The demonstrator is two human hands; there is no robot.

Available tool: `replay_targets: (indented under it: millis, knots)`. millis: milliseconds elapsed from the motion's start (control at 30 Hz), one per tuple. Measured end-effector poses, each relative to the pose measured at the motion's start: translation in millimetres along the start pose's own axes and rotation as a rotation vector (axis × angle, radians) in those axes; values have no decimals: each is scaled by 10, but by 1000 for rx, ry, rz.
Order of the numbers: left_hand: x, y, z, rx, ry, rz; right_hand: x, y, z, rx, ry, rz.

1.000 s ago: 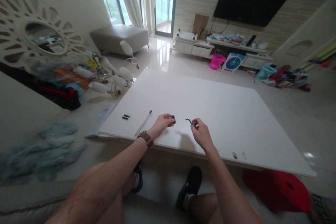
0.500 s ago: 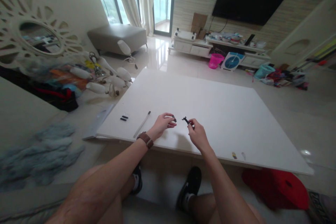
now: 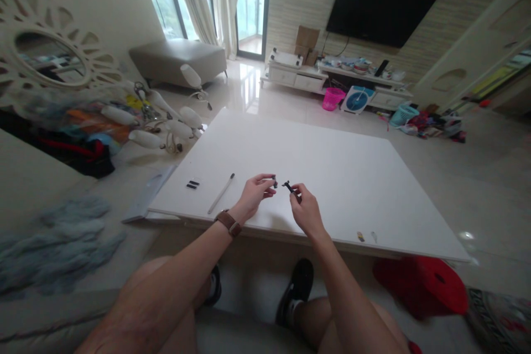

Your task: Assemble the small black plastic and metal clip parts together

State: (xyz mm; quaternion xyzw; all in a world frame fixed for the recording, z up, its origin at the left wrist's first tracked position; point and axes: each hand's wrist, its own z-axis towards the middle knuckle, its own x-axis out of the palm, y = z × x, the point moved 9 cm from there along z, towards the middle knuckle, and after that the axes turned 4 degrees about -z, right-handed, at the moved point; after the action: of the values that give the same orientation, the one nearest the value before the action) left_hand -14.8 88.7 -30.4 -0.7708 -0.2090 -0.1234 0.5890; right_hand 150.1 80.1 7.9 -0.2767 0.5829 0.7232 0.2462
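Above the near part of a white tabletop [image 3: 332, 171], my left hand [image 3: 254, 194] pinches a small dark piece [image 3: 274, 181] between thumb and fingers. My right hand [image 3: 306, 207] is closed on a slim black piece with a forked tip [image 3: 287, 185], too small to name. The tip points at the dark piece, with a narrow gap between the two. Left of my left hand lies a thin pale stick with a dark end [image 3: 221, 193]. Farther left are two short black strips [image 3: 192, 184] on a clear backing.
Near the front edge at right lie a small yellow-and-dark item [image 3: 360, 237] and a small clear item [image 3: 374, 237]. A red object [image 3: 427, 287] stands on the floor below. At left is a lamp with several white shades [image 3: 147, 139]. Grey fluffy material [image 3: 58, 238] lies on the floor.
The whole view has shifted slightly. My hands have come a little closer together, and the gap between the two pieces is smaller. Both grips are kept.
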Motion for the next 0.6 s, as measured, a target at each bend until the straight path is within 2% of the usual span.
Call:
replay_targets:
  millis: [333,600]
  knots:
    - [-75,-46,240,49,-12,-142,58,-18,162,-6,-5,28]
    - [-47,-90,190,57,-8,-185,26,-59,143,-7,-37,58]
